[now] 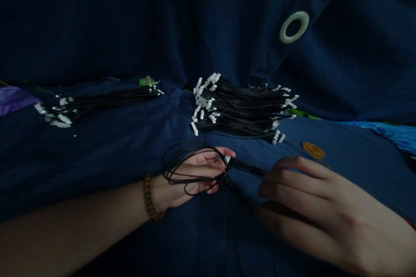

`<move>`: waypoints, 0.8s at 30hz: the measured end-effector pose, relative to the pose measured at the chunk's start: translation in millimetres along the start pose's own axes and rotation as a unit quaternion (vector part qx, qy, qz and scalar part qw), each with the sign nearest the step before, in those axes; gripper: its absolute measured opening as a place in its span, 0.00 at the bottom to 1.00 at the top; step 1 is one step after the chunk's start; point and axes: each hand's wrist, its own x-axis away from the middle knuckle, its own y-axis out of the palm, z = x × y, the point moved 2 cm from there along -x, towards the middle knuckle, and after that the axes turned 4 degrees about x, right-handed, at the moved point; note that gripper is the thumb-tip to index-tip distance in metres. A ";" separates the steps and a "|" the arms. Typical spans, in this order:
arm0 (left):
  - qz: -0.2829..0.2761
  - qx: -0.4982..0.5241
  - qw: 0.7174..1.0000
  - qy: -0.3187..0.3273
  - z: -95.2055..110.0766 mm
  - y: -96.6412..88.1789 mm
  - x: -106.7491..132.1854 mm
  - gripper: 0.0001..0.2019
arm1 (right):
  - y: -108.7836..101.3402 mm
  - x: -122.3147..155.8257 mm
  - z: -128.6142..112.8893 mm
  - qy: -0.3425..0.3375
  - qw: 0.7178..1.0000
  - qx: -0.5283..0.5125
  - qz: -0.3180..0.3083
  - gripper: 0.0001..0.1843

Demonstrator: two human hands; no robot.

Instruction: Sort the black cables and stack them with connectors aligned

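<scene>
A looped bundle of black wires (246,167) is between the two hands, above the dark blue cloth (130,156), with a white connector (228,159) showing near its middle. The left hand (203,172) pinches the bundle beside that connector, palm turned up, and the loops fall across its palm and wrist. The right hand (328,207) curls its fingers over the strands at the other side; its fingertips are partly hidden, so whether they grip cannot be told. Loose ends hang below. A beaded bracelet (148,197) circles the left wrist. Just beyond the hands lies a thick pile of wires (243,104) with white ends; a thinner bunch (110,98) lies to its left. An orange-brown coil (313,150) rests near the right hand, and a pale ring (282,32) is set in the cloth behind.
</scene>
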 end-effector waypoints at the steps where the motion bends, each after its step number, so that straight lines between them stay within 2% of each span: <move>1: 0.000 -0.007 1.000 -0.002 0.4 1.0 0.2 0.18 | 1.0 1.0 3.3 0.002 1.000 -0.031 0.006 0.14; 7: 0.009 -0.035 0.999 -0.019 5.4 9.6 4.0 0.18 | 16.1 7.7 17.7 0.029 0.980 -0.195 0.037 0.08; 10: 0.008 -0.038 0.999 -0.017 5.9 10.2 4.5 0.18 | 22.4 10.0 21.1 0.032 0.952 -0.288 0.095 0.11; 12: 0.005 -0.039 0.999 -0.021 5.1 9.1 4.0 0.18 | 24.9 13.3 25.4 0.062 0.925 -0.342 0.154 0.10; 14: 0.010 -0.040 0.999 -0.020 4.1 7.7 3.4 0.18 | 24.8 17.7 32.3 0.113 0.880 -0.395 0.237 0.07; 15: 0.017 -0.040 0.999 -0.017 3.7 7.1 3.1 0.18 | 23.2 20.3 36.5 0.142 0.846 -0.425 0.290 0.05; 18: 0.042 -0.038 0.998 0.002 2.2 5.7 2.9 0.18 | 12.8 27.3 49.2 0.262 0.705 -0.503 0.425 0.09; 20: 0.049 -0.035 0.998 0.011 0.6 4.5 2.7 0.18 | 1.6 30.1 53.2 0.346 0.619 -0.526 0.470 0.13; 21: 0.050 -0.034 0.998 0.014 -0.2 3.6 2.4 0.18 | -4.6 30.4 52.8 0.375 0.590 -0.529 0.481 0.15; 22: 0.050 -0.036 0.998 0.015 -1.0 2.4 2.0 0.19 | -10.7 29.7 50.8 0.393 0.575 -0.529 0.485 0.16; 24: 0.050 -0.042 0.998 0.015 -1.9 -0.1 0.7 0.20 | -19.1 25.3 42.1 0.404 0.578 -0.525 0.477 0.17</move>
